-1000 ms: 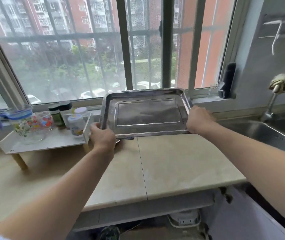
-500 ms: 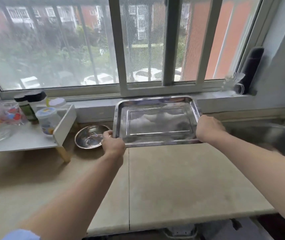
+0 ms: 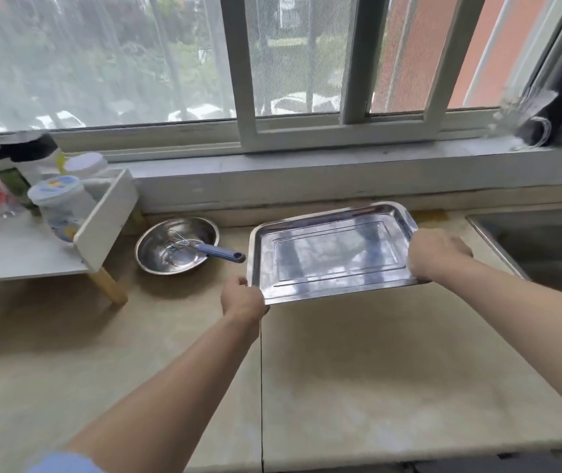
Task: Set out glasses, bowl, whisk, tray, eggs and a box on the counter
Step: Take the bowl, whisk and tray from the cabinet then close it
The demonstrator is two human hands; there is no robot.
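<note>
Both grips held the shiny rectangular metal tray (image 3: 334, 254) as I watched: left hand (image 3: 243, 298) curled at its near-left corner, right hand (image 3: 434, 254) over its right rim.

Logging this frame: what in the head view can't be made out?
All in the head view:
1. What the left hand and right hand do beneath the tray: hidden by the tray and the hands' backs.
2. Whether the tray's near edge touches the counter: covered by the hands.
3. Labels on the jars on the shelf: blurred.
4. The sink: cut off by the right edge.
</note>
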